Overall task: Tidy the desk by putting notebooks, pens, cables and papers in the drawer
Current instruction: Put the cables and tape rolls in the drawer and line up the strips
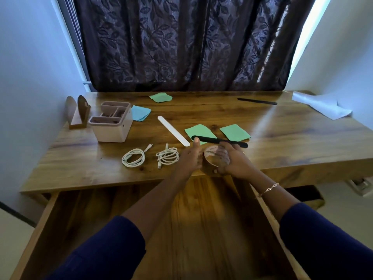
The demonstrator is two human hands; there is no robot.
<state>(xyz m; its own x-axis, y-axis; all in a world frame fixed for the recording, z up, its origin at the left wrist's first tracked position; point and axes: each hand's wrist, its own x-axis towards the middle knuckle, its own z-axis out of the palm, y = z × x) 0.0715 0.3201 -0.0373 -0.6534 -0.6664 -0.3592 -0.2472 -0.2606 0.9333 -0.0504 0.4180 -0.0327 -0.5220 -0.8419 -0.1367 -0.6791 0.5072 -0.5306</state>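
Both hands meet at the desk's front edge around a brown tape roll (212,163). My left hand (189,157) holds its left side with the thumb raised, and my right hand (235,161) grips its right side. Two coiled white cables (133,158) (168,156) lie left of the hands. Green papers (198,131) (235,132) (160,97) and a blue paper (141,113) are spread over the desk. A black stick (224,141) lies just behind the hands, with a white stick (173,130) beside it. The wooden drawer (201,229) is pulled out below, with nothing visible inside.
A pink desk organizer (111,126) and a wooden stand (77,114) sit at the back left. Another black stick (257,101) lies far right, near a white sheet (323,107) at the desk's corner. A dark curtain hangs behind the desk (292,142).
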